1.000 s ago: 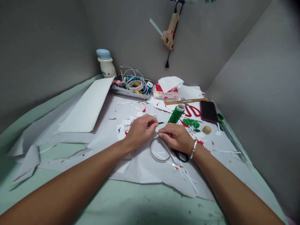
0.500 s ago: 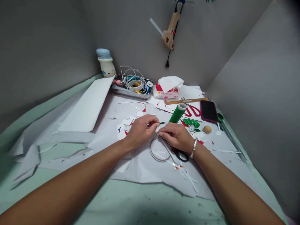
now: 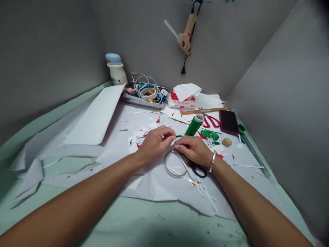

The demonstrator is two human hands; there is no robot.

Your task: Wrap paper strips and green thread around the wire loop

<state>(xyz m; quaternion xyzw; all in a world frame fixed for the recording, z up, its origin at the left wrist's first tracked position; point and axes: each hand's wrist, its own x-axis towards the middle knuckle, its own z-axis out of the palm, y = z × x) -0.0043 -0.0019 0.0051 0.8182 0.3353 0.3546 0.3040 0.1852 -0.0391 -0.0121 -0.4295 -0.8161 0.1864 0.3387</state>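
My left hand (image 3: 157, 141) is closed in a pinch, fingertips at one end of a thin green strip (image 3: 179, 136). Close beside it my right hand (image 3: 195, 149) pinches with thumb and forefinger; whatever sits between those fingertips is mostly hidden. Below the fingers a thin silvery wire hoop (image 3: 176, 176) lies on the white paper, its top reaching up to the right fingertips. A black scissors handle (image 3: 205, 172) pokes out from under the right hand. Just behind that hand leans a spool of green thread (image 3: 192, 127).
Green oval pieces (image 3: 208, 134), red-handled scissors (image 3: 214, 122), a phone (image 3: 229, 121) and a small tan ball (image 3: 227, 141) lie on the right. Farther back are a tissue pack (image 3: 182, 102) and a metal tray (image 3: 138, 102). A glue gun (image 3: 185, 40) hangs on the wall.
The green spool has shifted slightly to the left and down. A little more of the green strip shows between the fingertips. Both hands stay in nearly the same place.
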